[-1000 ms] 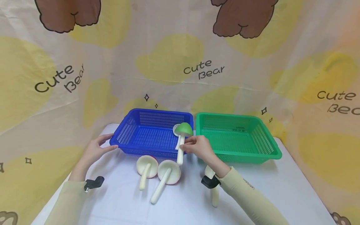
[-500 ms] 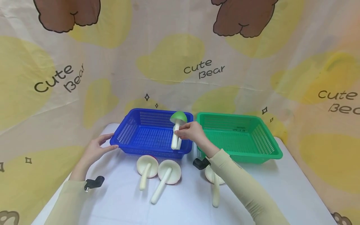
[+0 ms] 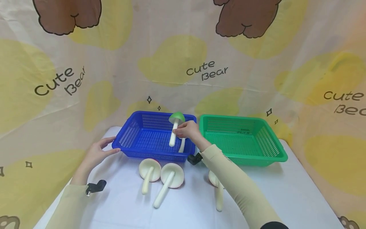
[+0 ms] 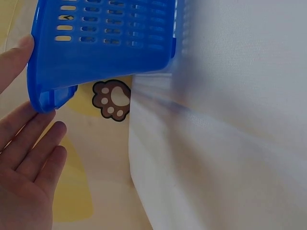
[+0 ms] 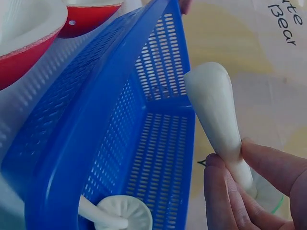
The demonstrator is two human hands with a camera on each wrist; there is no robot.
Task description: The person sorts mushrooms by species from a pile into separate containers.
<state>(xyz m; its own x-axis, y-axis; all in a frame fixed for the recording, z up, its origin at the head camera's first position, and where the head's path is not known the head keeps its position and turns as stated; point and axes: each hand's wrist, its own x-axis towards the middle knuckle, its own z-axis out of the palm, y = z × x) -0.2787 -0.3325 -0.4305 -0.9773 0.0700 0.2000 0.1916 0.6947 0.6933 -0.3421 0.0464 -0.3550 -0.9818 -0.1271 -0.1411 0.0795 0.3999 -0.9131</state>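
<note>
My right hand pinches a toy mushroom with a green cap by its white stem, over the right part of the blue basket. In the right wrist view, thumb and fingers press the stem from both sides; most of the cap is hidden. Inside the basket lies another mushroom, pale underside up, at its right end. My left hand holds the basket's left end, thumb at the front corner and fingers farther back along the rim. The left wrist view has that hand around the rim.
A green basket stands right of the blue one. Two mushrooms, one at the left and one beside it, lie in front on the white table. Another mushroom lies partly under my right sleeve.
My right hand has carried the green-capped mushroom left and farther back, from the blue basket's front right edge to over its inside. The left hand stays on the basket.
</note>
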